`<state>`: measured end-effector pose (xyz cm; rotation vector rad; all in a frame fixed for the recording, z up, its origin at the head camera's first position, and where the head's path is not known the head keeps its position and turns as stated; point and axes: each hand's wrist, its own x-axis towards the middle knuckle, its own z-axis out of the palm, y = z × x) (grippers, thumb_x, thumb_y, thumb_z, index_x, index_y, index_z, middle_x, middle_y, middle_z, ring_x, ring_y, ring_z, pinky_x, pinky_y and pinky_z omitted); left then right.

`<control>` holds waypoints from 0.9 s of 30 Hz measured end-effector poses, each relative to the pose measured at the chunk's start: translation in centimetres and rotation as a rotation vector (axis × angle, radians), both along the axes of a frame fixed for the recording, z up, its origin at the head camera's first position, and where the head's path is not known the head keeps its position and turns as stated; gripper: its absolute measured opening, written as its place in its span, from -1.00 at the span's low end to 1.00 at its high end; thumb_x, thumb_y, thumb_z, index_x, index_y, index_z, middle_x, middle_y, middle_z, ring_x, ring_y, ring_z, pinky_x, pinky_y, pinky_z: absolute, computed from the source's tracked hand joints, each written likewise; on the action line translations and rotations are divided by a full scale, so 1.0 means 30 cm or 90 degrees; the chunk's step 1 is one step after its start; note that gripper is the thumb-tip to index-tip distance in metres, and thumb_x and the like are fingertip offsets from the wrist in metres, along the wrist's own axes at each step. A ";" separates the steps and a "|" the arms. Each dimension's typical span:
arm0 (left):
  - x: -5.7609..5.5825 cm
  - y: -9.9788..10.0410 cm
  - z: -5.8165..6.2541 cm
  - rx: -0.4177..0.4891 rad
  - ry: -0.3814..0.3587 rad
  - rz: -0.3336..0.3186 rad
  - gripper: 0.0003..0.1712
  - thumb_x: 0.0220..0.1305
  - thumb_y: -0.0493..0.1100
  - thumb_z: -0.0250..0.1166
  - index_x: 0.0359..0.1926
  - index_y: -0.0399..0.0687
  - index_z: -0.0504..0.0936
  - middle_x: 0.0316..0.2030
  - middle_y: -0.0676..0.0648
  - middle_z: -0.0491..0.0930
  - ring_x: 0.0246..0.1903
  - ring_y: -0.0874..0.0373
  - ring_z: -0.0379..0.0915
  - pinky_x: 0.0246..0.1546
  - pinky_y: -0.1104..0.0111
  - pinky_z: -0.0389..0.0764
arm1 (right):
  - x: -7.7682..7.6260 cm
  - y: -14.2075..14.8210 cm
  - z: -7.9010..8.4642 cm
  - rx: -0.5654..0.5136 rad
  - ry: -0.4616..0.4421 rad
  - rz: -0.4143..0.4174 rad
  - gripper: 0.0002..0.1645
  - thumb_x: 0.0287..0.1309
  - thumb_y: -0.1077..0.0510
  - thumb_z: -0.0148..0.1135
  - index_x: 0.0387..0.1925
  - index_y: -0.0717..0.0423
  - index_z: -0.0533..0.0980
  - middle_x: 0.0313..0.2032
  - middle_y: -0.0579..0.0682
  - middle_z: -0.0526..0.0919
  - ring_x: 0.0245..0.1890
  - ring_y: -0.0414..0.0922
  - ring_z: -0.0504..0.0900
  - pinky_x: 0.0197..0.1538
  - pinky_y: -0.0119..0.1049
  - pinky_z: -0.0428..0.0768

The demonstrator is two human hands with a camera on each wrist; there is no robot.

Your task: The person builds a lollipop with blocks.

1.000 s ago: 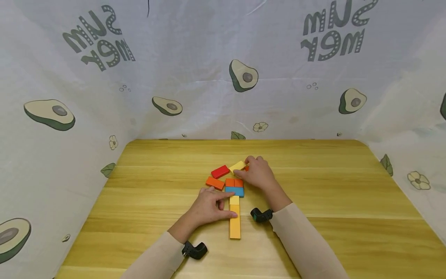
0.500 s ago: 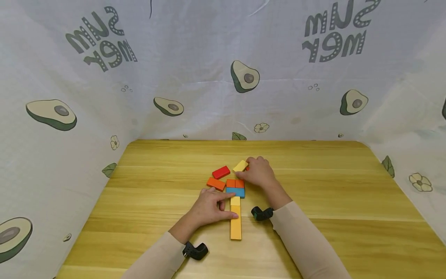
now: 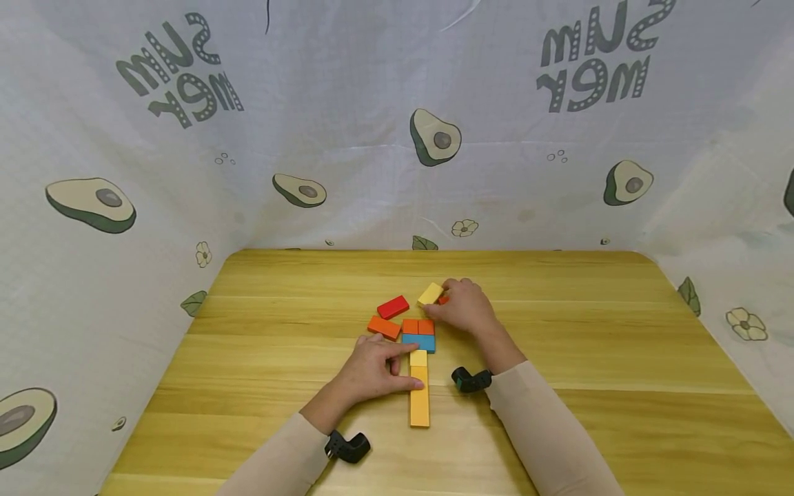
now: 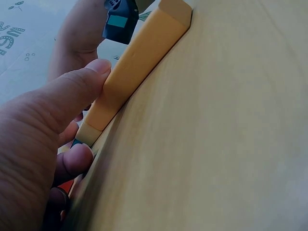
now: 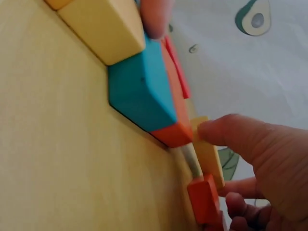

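Between thumb and fingers my right hand pinches a pale yellow rectangular block, its far end turned slightly right. Right beside that block an orange-red block shows in the right wrist view, mostly hidden by the hand in the head view. My left hand rests at a row of blocks, thumb extended on a long yellow-orange block, index finger stretched over the joint of a small pale yellow block and a blue block. Two small orange blocks sit side by side against the blue one's far edge.
A loose orange block and a red block lie left of the row on the wooden table. A white curtain printed with avocados hangs around the table. Both wrists carry black cameras.
The right hand has shifted a little to the right with the pale yellow block, which has moved away from the red block and turned slightly. The left hand stays in place.
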<state>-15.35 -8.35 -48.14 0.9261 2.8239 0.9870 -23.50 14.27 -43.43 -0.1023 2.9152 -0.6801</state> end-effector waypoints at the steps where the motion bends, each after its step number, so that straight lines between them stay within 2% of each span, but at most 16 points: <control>1: 0.000 0.000 0.000 0.000 -0.002 0.000 -0.20 -0.01 0.36 0.54 0.28 0.27 0.65 -0.65 0.38 0.37 -0.43 0.39 0.21 -0.13 0.35 0.17 | 0.001 0.006 0.003 -0.012 0.001 0.003 -0.16 0.12 -0.29 0.42 0.20 0.24 0.52 -0.01 0.20 0.60 -0.05 0.09 0.55 0.05 0.01 0.57; 5: 0.002 0.000 0.004 0.000 -0.011 0.001 -0.20 -0.01 0.36 0.54 0.28 0.28 0.65 -0.65 0.38 0.37 -0.43 0.39 0.22 -0.13 0.34 0.17 | 0.007 0.034 0.020 -0.069 -0.011 0.037 -0.19 0.14 -0.23 0.44 0.23 0.24 0.51 -0.18 0.13 0.62 -0.24 0.00 0.55 -0.15 -0.14 0.56; 9: 0.004 -0.002 0.006 -0.001 -0.016 0.005 -0.19 -0.01 0.36 0.54 0.28 0.27 0.65 -0.65 0.37 0.37 -0.42 0.39 0.22 -0.13 0.33 0.17 | 0.020 0.066 0.041 -0.104 -0.038 0.086 -0.25 0.13 -0.15 0.49 0.21 0.22 0.52 -0.36 0.04 0.55 -0.41 -0.08 0.45 -0.33 -0.29 0.42; 14: 0.006 -0.004 0.005 -0.003 -0.015 0.009 -0.19 -0.01 0.35 0.55 0.29 0.27 0.64 -0.65 0.37 0.36 -0.41 0.40 0.22 -0.11 0.33 0.17 | 0.042 0.117 0.066 -0.120 -0.090 0.140 -0.29 0.14 -0.10 0.49 0.20 0.22 0.53 -0.32 0.01 0.58 -0.38 -0.11 0.46 -0.30 -0.29 0.45; 18: 0.006 -0.003 0.003 -0.005 -0.014 0.011 -0.20 0.00 0.35 0.55 0.29 0.28 0.64 -0.65 0.37 0.36 -0.41 0.40 0.22 -0.10 0.32 0.18 | 0.053 0.160 0.078 -0.102 -0.148 0.170 -0.28 0.12 -0.14 0.49 0.18 0.21 0.55 -0.24 -0.01 0.64 -0.33 -0.13 0.51 -0.23 -0.27 0.49; 22: 0.006 -0.001 0.003 -0.007 -0.014 0.010 -0.19 -0.01 0.36 0.54 0.29 0.29 0.64 -0.64 0.38 0.36 -0.42 0.40 0.21 -0.11 0.33 0.17 | 0.063 0.189 0.083 -0.077 -0.193 0.172 -0.24 0.08 -0.16 0.50 0.21 0.19 0.55 -0.20 -0.01 0.62 -0.28 -0.12 0.51 -0.19 -0.26 0.48; 27: 0.006 0.000 0.003 -0.006 -0.011 0.009 -0.19 -0.01 0.35 0.54 0.29 0.29 0.64 -0.64 0.37 0.37 -0.42 0.40 0.21 -0.12 0.33 0.16 | 0.064 0.191 0.064 -0.068 -0.203 0.175 -0.21 0.08 -0.15 0.51 0.24 0.18 0.53 -0.25 0.00 0.56 -0.30 -0.10 0.47 -0.23 -0.26 0.43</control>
